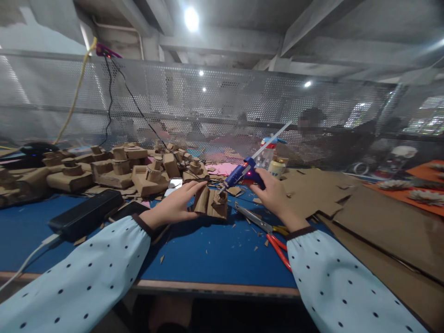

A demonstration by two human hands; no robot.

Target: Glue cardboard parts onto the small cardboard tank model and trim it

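In my right hand (272,192) is a blue hot glue gun (239,173), its red light lit and a long glue stick (272,141) rising from its back. The nozzle points down at a small folded cardboard piece (217,206) with a round cardboard ring on top; whether the tip touches the ring I cannot tell. My left hand (176,201) grips that piece by its left side, thumb in front and fingers over the top. To the right of the piece, on the blue table (208,259), lie scissors (258,219) near red-handled pliers or cutters (279,249).
Several cardboard models (120,166) crowd the back left. A black box-like device (86,215) with a white cable lies left of my left hand. Cardboard sheets (381,222) cover the right side. A perforated metal screen (194,106) stands behind, with a spray bottle (267,152) before it.
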